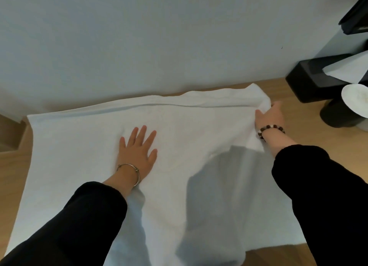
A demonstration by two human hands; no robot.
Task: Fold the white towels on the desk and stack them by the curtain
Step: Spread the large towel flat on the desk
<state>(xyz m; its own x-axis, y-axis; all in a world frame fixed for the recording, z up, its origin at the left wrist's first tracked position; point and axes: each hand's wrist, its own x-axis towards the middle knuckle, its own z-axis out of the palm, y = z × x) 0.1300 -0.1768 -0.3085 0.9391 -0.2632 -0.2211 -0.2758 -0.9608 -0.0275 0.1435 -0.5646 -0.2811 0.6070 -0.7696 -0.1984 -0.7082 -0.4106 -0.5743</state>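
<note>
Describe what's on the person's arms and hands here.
Black long sleeves: left sleeve and right sleeve both loose, ending short of the wrists. The left hand is bare, with a thin silver bangle at the wrist. The right hand is bare, with a beaded bracelet of dark brown beads and a few white ones. No gloves; no rings visible.

I see a plain white towel [83, 146] on a light brown desk [298, 110], black sleeves [79, 216], and a pale grey wall [139, 37].
</note>
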